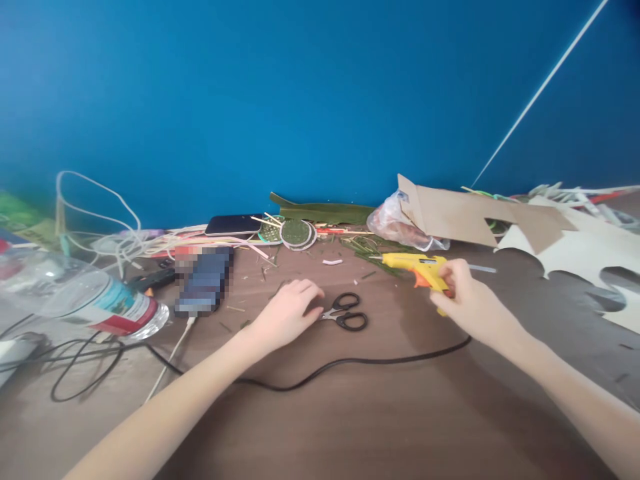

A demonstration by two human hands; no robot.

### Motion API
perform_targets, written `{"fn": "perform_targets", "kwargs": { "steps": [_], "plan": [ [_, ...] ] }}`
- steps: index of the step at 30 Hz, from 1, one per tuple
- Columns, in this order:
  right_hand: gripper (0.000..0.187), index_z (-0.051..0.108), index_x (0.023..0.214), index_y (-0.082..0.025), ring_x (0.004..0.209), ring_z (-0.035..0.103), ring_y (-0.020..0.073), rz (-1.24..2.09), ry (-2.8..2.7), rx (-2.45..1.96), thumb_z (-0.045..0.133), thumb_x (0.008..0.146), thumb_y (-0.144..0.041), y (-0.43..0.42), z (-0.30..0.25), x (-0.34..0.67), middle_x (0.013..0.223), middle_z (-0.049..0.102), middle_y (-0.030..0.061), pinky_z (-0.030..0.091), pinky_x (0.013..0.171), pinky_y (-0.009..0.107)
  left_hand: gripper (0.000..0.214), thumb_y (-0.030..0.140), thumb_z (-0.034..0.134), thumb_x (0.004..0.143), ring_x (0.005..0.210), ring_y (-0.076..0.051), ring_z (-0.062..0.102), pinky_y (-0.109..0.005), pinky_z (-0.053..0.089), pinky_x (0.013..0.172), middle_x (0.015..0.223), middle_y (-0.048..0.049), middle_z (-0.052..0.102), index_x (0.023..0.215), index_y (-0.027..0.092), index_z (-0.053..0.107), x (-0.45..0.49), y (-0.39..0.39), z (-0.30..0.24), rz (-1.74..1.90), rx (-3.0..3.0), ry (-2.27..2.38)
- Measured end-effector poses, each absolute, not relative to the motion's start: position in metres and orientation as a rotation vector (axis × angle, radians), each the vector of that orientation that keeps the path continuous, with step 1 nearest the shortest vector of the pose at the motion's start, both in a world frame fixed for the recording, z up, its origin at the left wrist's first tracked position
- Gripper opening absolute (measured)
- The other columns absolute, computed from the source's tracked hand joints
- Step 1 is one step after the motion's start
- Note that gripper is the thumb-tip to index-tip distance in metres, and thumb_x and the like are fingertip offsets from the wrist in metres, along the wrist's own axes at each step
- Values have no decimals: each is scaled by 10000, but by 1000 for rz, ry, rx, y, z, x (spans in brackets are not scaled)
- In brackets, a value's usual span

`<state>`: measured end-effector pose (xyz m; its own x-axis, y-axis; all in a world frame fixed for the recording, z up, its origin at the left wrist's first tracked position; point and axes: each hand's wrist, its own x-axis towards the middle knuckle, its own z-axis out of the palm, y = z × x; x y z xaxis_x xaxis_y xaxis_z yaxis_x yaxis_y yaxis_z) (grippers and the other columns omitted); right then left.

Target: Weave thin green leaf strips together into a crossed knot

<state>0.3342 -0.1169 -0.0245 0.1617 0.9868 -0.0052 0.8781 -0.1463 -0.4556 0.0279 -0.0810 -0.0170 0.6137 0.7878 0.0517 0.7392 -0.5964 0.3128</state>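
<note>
My right hand (463, 293) is wrapped round the grip of a yellow hot glue gun (417, 261) with an orange trigger. Its nozzle points left, and a translucent glue stick (483, 269) sticks out behind. My left hand (290, 308) hovers or rests over the tabletop, fingers slightly bent, with a gap between thumb and forefinger. Just right of it lie scissors (347, 313) with black handles. The left hand covers the blade tips; whether it touches them I cannot tell. Beyond the hands is a short pinkish-white piece (333, 263).
A black cable (340, 363) crosses the table (380, 427). On the left are a plastic bottle (115, 300), a phone (205, 283) on a white cord and tangled cords. Green round pieces (296, 233), leaf scraps, a plastic bag (395, 220) and cut cardboard (460, 213) line the blue wall.
</note>
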Motion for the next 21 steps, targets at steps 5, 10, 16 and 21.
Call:
{"fn": "perform_targets", "kwargs": {
  "steps": [5, 10, 16, 21],
  "plan": [
    [219, 259, 853, -265, 572, 600, 225, 400, -1685, -2201, 414, 725, -353, -129, -46, 365, 720, 607, -10, 417, 565, 326, 237, 135, 433, 835, 1051, -188, 516, -324, 398, 949, 1106, -53, 591, 1034, 171, 557, 52, -47, -35, 301, 2660, 1103],
    [215, 286, 873, -260, 526, 581, 244, 311, -1620, -2440, 376, 749, -411, -135, -51, 365, 623, 552, -8, 393, 518, 320, 348, 115, 420, 817, 1137, -225, 470, -390, 365, 992, 1224, -71, 536, 1145, 165, 522, 64, -3, -47, 367, 2664, 1198],
    [300, 348, 987, -213, 508, 568, 262, 232, -1606, -2625, 296, 802, -443, -131, -40, 359, 571, 530, 23, 378, 498, 323, 319, 108, 422, 820, 1122, -234, 486, -379, 353, 1003, 1169, -123, 558, 1118, 107, 538, 66, 23, -46, 446, 2661, 1297],
    [278, 372, 950, -216, 561, 586, 284, 214, -1670, -2659, 294, 811, -445, -125, -31, 363, 619, 559, 58, 379, 511, 335, 263, 97, 429, 831, 1111, -211, 481, -356, 351, 994, 1157, -75, 561, 1057, 152, 551, 68, 1, -32, 462, 2698, 1231]
  ]
}}
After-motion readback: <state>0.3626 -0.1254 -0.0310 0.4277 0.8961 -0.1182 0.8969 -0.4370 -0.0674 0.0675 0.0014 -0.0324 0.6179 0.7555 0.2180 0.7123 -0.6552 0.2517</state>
